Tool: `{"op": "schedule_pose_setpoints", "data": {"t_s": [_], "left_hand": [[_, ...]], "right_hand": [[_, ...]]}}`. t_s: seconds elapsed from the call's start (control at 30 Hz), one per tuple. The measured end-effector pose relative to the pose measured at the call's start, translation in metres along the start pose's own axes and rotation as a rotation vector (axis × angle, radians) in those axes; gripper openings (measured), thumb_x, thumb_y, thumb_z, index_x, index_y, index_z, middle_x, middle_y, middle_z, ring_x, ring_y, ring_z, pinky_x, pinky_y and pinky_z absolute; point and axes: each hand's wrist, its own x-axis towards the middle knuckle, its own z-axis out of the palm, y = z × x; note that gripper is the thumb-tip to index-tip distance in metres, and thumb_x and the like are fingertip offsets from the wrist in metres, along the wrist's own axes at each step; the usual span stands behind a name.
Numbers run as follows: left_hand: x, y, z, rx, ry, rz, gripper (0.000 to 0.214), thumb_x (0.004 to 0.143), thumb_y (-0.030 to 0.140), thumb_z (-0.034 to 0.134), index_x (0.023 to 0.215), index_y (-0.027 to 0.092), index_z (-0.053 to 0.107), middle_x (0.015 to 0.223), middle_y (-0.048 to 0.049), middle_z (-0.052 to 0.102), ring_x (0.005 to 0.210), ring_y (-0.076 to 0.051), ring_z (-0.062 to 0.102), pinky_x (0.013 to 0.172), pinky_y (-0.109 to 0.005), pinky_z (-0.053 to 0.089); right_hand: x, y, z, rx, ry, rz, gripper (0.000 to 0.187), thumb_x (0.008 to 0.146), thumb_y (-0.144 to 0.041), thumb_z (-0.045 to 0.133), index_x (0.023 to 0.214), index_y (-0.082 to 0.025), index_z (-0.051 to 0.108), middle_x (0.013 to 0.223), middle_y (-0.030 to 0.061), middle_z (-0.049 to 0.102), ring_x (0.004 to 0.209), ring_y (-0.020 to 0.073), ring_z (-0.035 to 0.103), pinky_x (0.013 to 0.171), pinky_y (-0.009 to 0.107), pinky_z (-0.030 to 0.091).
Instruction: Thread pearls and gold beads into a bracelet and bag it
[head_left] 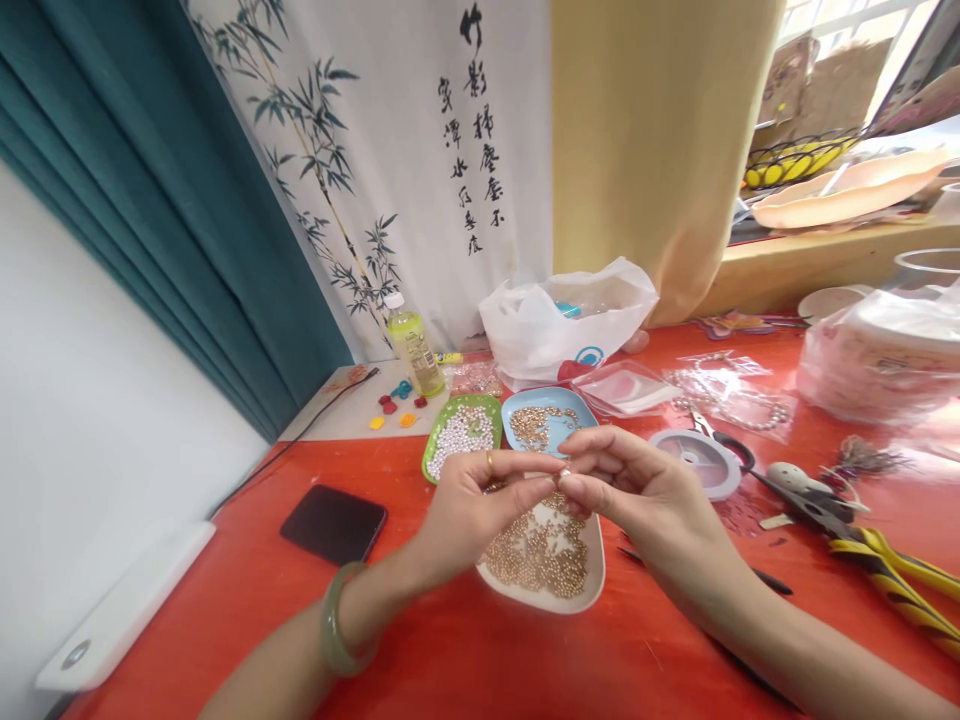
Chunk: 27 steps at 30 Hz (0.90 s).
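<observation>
My left hand (491,495) and my right hand (637,478) meet fingertip to fingertip above the trays. Pinched between them is a small white bead (565,474), partly covered by the fingers. Any thread through it is too fine to make out. Below lies a white tray (596,560) of gold beads (536,555). Behind the left hand stands a green tray (489,405) holding white pearl beads (461,437). A blue tray (574,402) with more gold beads (534,425) sits beside it, its front edge hidden by my hands.
A black phone (334,524) lies at left. To the right are a spool (697,463), scissors (724,440) and yellow-black pliers (885,570). Behind the trays stand a bottle (415,350) and a white plastic bag (525,330). Bagged pearl strands (739,395) lie at back right.
</observation>
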Motion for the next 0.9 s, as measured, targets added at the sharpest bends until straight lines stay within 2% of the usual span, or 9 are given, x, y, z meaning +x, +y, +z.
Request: {"op": "schedule_pose_setpoints", "data": {"t_s": [0.13,0.33,0.67,0.77,0.9], "left_hand": [[-0.001,-0.001,-0.002,-0.147,-0.093,-0.033,0.013,0.07,0.027,0.062,0.08,0.021,0.069,0.068,-0.0017,0.066,0.064,-0.012,0.059,0.061,-0.024,0.046],[-0.003,0.001,0.0,-0.095,-0.064,-0.001,0.013,0.069,0.021,0.064,0.079,0.023,0.071,0.073,-0.0015,0.069,0.068,-0.012,0.061,0.065,-0.022,0.048],[-0.006,0.005,0.005,-0.079,-0.083,-0.025,0.012,0.066,0.018,0.067,0.076,0.023,0.071,0.067,-0.0006,0.069,0.068,-0.013,0.063,0.065,-0.022,0.05],[-0.007,0.005,0.007,-0.041,-0.074,-0.025,0.013,0.066,0.017,0.066,0.077,0.022,0.071,0.07,-0.0018,0.07,0.07,-0.013,0.063,0.066,-0.022,0.049],[-0.007,0.0,0.008,-0.03,0.0,-0.044,0.008,0.062,0.017,0.069,0.07,0.02,0.071,0.068,-0.0021,0.069,0.064,-0.012,0.061,0.061,-0.021,0.048]], "right_hand": [[-0.003,-0.003,0.001,-0.026,-0.011,-0.012,0.017,0.062,-0.028,0.07,0.07,-0.018,0.058,0.053,-0.004,0.056,0.048,0.0079,0.053,0.046,0.02,0.045],[-0.007,-0.009,0.004,-0.014,-0.012,0.002,0.012,0.064,-0.026,0.068,0.068,-0.018,0.06,0.05,-0.0048,0.053,0.046,0.0068,0.05,0.044,0.019,0.043],[-0.008,-0.015,-0.003,0.045,-0.116,0.172,0.011,0.066,-0.022,0.069,0.068,-0.016,0.06,0.053,-0.0055,0.054,0.048,0.0037,0.049,0.047,0.015,0.04],[-0.009,-0.015,-0.004,0.002,-0.128,0.213,0.014,0.067,-0.025,0.068,0.071,-0.016,0.058,0.055,-0.005,0.055,0.049,0.0038,0.05,0.049,0.015,0.041],[-0.012,-0.016,-0.014,-0.151,-0.173,0.216,0.016,0.074,-0.032,0.059,0.079,-0.017,0.055,0.061,-0.0027,0.057,0.053,0.0067,0.053,0.051,0.018,0.043]]}}
